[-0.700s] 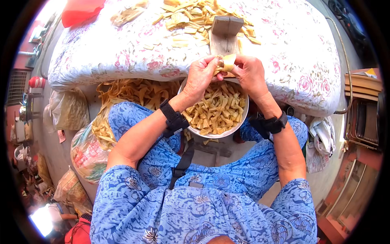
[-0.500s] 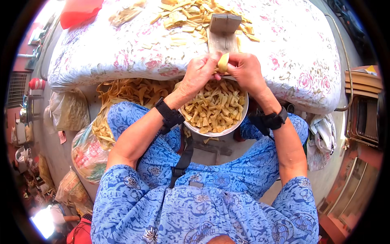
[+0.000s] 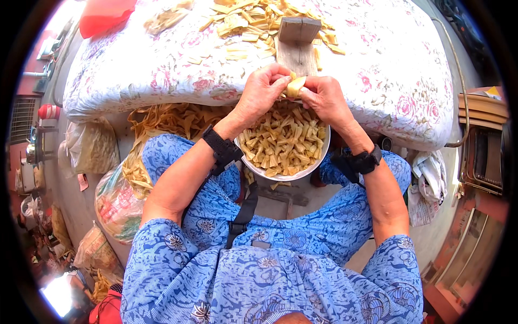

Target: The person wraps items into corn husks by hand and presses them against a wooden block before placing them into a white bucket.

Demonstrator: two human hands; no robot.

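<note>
Together, my left hand [image 3: 263, 90] and right hand [image 3: 327, 98] pinch a pale-yellow, leaf-like strip [image 3: 295, 87], broad, smooth-looking and folded over.

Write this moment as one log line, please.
left hand: holding yellow strip | right hand: pinching same strip | below: white bowl, yellowish pieces inside

pieces [image 3: 283, 143] in bowl [image 3: 286, 177] | block [image 3: 300, 31] on cloth [image 3: 377, 65] (strips [image 3: 253, 19] behind, perhaps touching)

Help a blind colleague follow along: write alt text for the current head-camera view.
A person's left hand and right hand hold a bent yellow strip near the far side of a white bowl of short yellow pieces. Beyond, a wooden stand and loose strips rest on a flowered cloth.
</note>
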